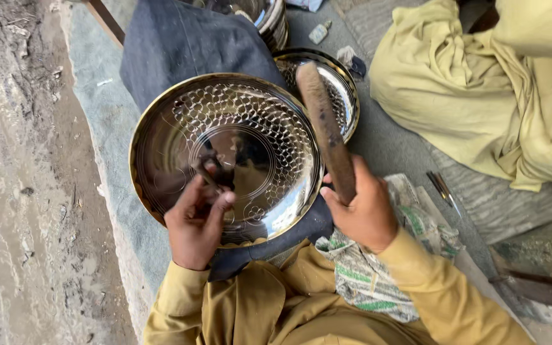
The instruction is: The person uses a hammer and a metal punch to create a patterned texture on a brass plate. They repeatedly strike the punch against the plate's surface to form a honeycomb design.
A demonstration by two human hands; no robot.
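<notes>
A large shiny round metal plate (161, 147) with a hammered dot pattern lies on a dark blue cloth (180, 38) in front of me. My left hand (194, 223) rests on its near rim and pinches a small dark metal punch upright against the plate's surface. My right hand (365, 214) grips a long worn wooden stick (324, 124), raised above the plate's right edge. A second patterned metal plate (346, 96) lies behind, partly covered by the first.
A person in pale yellow clothing (480, 89) sits at the right. Thin metal tools (442, 188) lie on the grey mat. A printed sack (378, 281) covers my lap. More stacked metalware (266, 16) stands at the top. Bare dirt ground (20, 191) fills the left.
</notes>
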